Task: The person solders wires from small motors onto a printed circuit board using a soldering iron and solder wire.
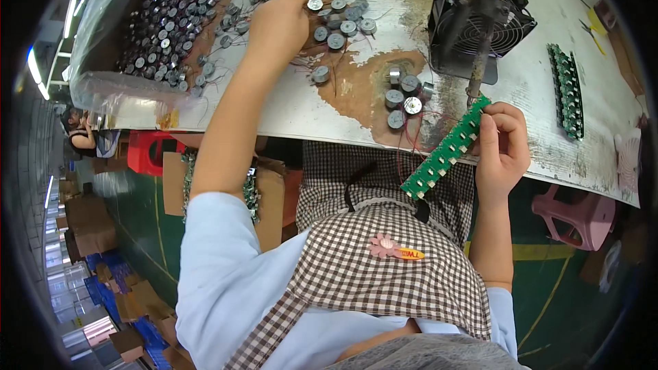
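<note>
My right hand (505,142) pinches the upper end of a long, narrow green circuit board (447,153), which slants down to the left over the table's front edge. Pale connectors line the board, and thin red wires run beside it to a cluster of small round motors (410,85). My left hand (279,26) is stretched out to the far left part of the table, beside a group of loose silver motors (336,24). Its fingers curl in, and their tips are hidden, so I cannot make out what they hold.
A plastic-lined box of many motors (164,34) stands at the left. Behind the board are a black fan (504,24) and a dark upright rod (482,62). More green boards (566,92) and pliers (593,35) lie at the right. A pink stool (572,216) is below.
</note>
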`<control>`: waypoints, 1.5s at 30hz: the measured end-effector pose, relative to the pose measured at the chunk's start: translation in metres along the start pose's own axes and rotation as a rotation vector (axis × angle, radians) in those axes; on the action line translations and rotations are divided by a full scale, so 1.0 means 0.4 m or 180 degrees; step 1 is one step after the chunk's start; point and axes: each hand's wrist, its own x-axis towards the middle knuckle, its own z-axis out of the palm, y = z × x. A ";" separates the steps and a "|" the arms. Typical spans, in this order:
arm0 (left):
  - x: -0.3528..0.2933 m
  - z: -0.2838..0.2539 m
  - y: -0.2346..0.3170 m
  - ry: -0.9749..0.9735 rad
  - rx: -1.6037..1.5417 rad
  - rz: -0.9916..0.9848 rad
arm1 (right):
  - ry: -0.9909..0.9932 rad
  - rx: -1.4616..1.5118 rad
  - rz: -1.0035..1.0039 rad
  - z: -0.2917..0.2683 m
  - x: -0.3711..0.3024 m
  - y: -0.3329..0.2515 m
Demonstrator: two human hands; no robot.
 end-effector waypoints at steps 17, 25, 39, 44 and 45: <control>-0.197 -0.054 0.293 -0.1352 -0.5687 -0.1379 | -0.0431 -0.0275 -0.0318 0.010 -0.013 -0.021; -0.202 -0.047 0.362 -0.1872 -0.5449 -0.1271 | -0.0212 0.0259 -0.0139 0.017 -0.022 -0.023; -0.183 -0.023 0.410 -0.1409 -0.4767 -0.0714 | -0.0133 -0.0128 -0.0405 0.016 -0.014 -0.037; -0.180 -0.020 0.411 -0.1356 -0.4772 -0.0624 | -0.0104 -0.0148 -0.0371 0.012 -0.009 -0.038; -0.178 -0.020 0.410 -0.1351 -0.4770 -0.0633 | -0.0158 -0.0268 -0.0520 0.012 -0.002 -0.039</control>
